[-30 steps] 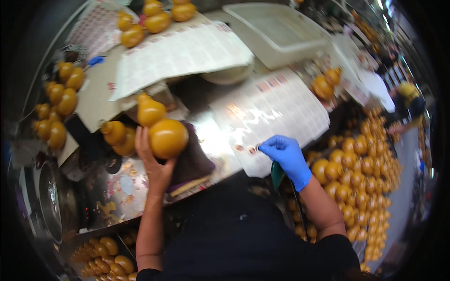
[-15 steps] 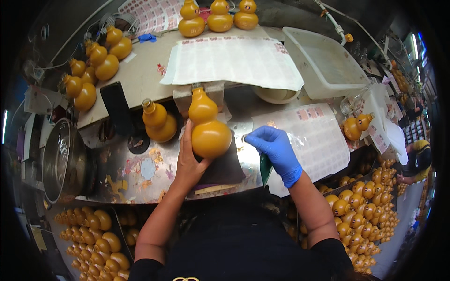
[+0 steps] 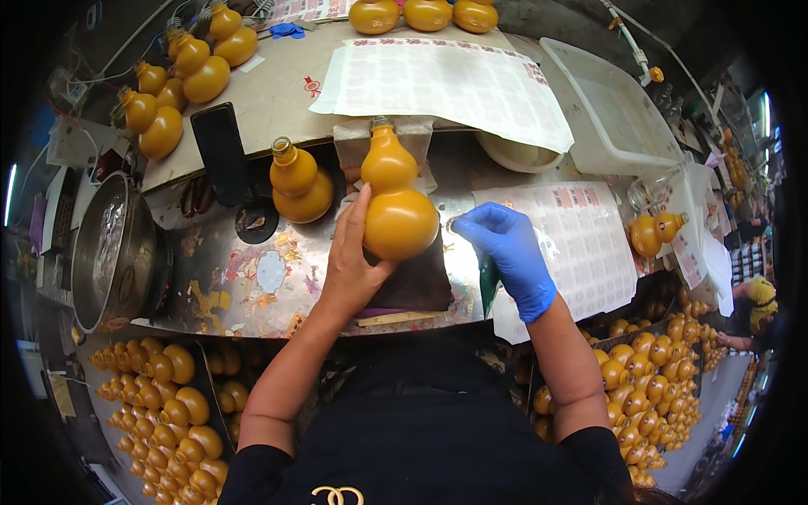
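A pan (image 3: pixel 109 251) sits left of the phone (image 3: pixel 220 151), the held bottle (image 3: pixel 401 224) right, a tub (image 3: pixel 610 105) farther right and behind.

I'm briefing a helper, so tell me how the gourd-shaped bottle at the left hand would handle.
The gourd-shaped bottle looks glossy, so it may slip against the bare left hand. Its rounded bulges suggest rolling if laid down and pushed.

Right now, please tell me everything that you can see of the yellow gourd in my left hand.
The gourd is mustard-yellow, smooth and glossy: a smaller upper bulb, a pinched waist, a larger lower bulb and a narrow, pale neck. Its material is uncertain. No label shows on the visible side. The neck points away from you; the lower bulb overlaps a dark cloth, though contact is unclear. Your bare left hand has its grip along the left side; your gloved right hand is near but apart.
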Demonstrator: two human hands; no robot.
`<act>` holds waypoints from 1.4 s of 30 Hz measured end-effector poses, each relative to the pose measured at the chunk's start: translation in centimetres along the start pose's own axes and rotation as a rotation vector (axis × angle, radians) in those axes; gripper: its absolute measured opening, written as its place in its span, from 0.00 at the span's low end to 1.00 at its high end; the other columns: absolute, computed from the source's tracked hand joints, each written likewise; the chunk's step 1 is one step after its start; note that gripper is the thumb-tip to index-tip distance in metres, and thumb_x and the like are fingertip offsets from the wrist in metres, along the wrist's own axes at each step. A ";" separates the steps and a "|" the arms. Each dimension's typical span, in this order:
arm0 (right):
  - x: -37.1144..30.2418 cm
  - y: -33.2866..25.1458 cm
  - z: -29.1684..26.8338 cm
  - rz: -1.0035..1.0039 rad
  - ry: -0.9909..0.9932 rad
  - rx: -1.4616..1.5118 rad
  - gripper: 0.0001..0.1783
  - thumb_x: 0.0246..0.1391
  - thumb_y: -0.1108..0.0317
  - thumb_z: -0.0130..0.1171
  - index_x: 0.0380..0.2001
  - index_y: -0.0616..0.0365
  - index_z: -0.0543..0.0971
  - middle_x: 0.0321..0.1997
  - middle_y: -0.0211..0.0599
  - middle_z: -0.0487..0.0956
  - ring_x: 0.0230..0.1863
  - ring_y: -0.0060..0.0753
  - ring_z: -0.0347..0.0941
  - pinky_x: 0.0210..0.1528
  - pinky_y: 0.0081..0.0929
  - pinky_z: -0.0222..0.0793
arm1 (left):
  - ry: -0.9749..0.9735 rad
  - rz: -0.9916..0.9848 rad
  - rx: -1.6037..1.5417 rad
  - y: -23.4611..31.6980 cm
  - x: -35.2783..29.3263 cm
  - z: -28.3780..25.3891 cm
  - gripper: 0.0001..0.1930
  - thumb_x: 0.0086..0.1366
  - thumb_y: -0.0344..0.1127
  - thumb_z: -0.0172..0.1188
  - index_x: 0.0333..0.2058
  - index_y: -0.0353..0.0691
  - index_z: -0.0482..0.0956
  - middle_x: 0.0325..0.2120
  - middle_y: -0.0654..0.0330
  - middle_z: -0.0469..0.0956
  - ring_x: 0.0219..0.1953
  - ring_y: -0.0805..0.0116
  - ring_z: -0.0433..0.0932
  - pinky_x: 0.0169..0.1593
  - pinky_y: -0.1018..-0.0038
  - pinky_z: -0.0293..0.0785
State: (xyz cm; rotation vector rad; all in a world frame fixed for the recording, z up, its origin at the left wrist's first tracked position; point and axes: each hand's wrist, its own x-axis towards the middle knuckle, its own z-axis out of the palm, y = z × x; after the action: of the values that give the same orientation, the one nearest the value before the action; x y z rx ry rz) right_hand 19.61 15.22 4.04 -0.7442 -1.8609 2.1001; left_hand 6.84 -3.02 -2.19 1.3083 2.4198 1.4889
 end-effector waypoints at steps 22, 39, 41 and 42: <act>1.7 0.1 3.1 -0.115 -0.286 -0.172 0.08 0.49 0.67 0.65 0.32 0.58 0.82 0.25 0.24 0.76 0.25 0.11 0.67 0.31 0.13 0.64 | 0.037 -0.033 -0.039 1.2 -0.3 0.3 0.50 0.44 0.31 0.74 0.65 0.42 0.54 0.58 0.50 0.62 0.60 0.53 0.64 0.61 0.65 0.63; 1.2 1.9 2.4 -0.169 -0.029 -0.088 0.20 0.52 0.66 0.65 0.47 0.61 0.73 0.17 0.16 0.64 0.20 0.06 0.57 0.25 0.09 0.56 | -0.038 -0.308 -0.487 -0.1 0.7 -1.7 0.34 0.59 0.39 0.61 0.61 0.42 0.57 0.57 0.51 0.61 0.63 0.59 0.59 0.63 0.66 0.56; 1.0 1.9 2.7 -0.150 -0.019 -0.072 0.20 0.53 0.66 0.65 0.47 0.61 0.73 0.16 0.16 0.64 0.20 0.06 0.57 0.25 0.09 0.55 | -0.028 -0.276 -0.460 0.8 1.4 -1.4 0.34 0.60 0.41 0.61 0.61 0.42 0.57 0.57 0.51 0.61 0.63 0.60 0.59 0.63 0.66 0.57; 0.9 2.3 2.8 -0.132 -0.011 -0.071 0.28 0.51 0.63 0.67 0.52 0.63 0.71 0.17 0.17 0.65 0.20 0.06 0.58 0.25 0.09 0.56 | -0.023 -0.259 -0.446 1.2 1.7 -1.3 0.34 0.60 0.41 0.61 0.61 0.42 0.57 0.56 0.51 0.61 0.62 0.60 0.59 0.63 0.66 0.57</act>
State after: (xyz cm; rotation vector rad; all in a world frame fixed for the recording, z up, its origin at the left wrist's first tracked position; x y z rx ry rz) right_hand 17.69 12.88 1.76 -0.6074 -1.9434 1.9703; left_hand 5.99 -2.64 0.02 0.8790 1.9804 1.7772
